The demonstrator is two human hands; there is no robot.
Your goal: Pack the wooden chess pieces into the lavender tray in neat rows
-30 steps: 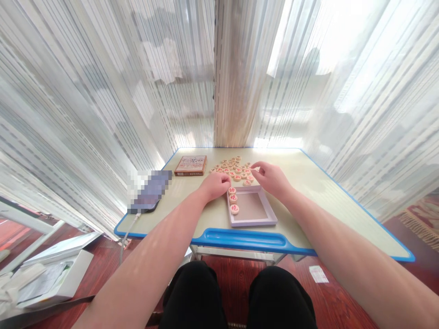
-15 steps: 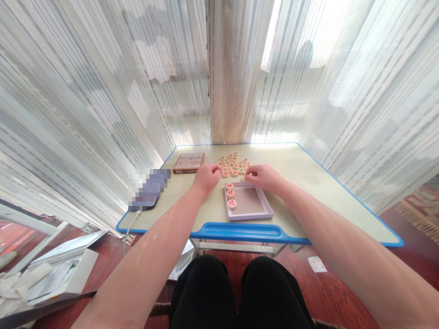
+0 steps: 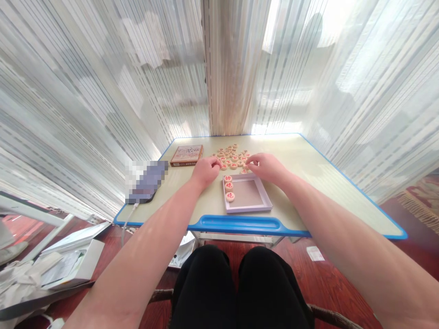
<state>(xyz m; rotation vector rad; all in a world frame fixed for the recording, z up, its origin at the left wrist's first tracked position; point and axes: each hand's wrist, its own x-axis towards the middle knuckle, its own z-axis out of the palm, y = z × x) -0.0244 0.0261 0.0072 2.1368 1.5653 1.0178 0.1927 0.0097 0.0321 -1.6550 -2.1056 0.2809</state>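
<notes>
A pile of round wooden chess pieces [image 3: 233,157] with red characters lies on the beige table [image 3: 308,183]. In front of it sits a shallow lavender tray [image 3: 260,201] with three pieces lined up along its left wall [image 3: 228,187]. My left hand [image 3: 205,170] rests curled at the pile's left edge, fingertips pinched at a piece. My right hand [image 3: 266,167] hovers over the tray's far rim, fingers curled at the pile's right edge; whether they hold a piece is hidden.
A flat box with a printed lid [image 3: 186,155] lies at the far left of the table. A phone [image 3: 147,182] with a cable sits at the left edge. White curtains surround the table. Papers and an open box [image 3: 65,265] lie on the red floor.
My left hand moved from the tray's top-left corner up to the pile's left edge. My right hand drew slightly back toward the tray's far rim. The view tilted a little.
</notes>
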